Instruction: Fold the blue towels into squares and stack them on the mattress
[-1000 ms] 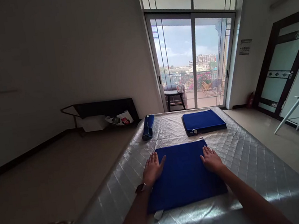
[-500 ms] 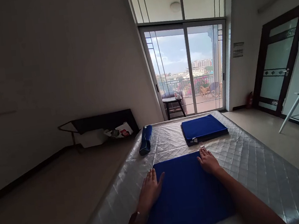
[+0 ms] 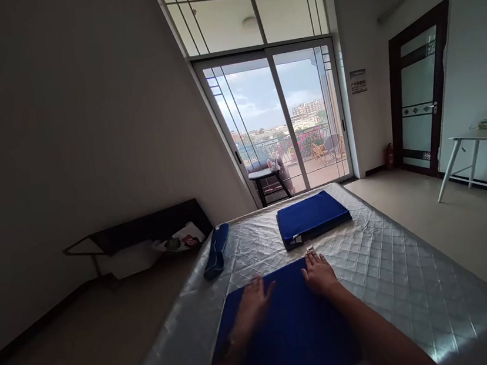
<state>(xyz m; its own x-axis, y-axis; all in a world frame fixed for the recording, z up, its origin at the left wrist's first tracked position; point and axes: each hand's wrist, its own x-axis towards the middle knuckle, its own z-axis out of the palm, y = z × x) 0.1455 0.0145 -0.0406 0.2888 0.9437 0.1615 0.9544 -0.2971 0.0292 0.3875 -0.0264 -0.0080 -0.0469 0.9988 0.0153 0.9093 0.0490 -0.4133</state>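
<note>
A flat blue fabric panel (image 3: 289, 337) lies on the quilted silver mattress (image 3: 382, 266) in front of me. My right hand (image 3: 319, 272) rests flat on its far right corner, fingers stretched forward, beside a small white tag (image 3: 309, 246). Over the panel's left part is my left hand (image 3: 253, 302), slightly blurred, with fingers extended and thumb apart; whether it touches the fabric I cannot tell. Neither hand grips anything. Farther off lies a stack of folded blue fabric (image 3: 314, 215) with a white label. A narrow, rolled-looking blue piece (image 3: 217, 251) lies to the left.
Beyond the mattress stand a dark-legged stool (image 3: 264, 175) and a sliding glass door (image 3: 246, 111). A black bench-like frame (image 3: 146, 227) with bags is along the left wall. At right are a white table (image 3: 486, 134), a fire extinguisher (image 3: 389, 155) and a dark-framed door (image 3: 419, 96).
My left hand has moved inward from the panel's left edge onto its surface. My right hand stays at the far right corner. The view has turned right and tilted.
</note>
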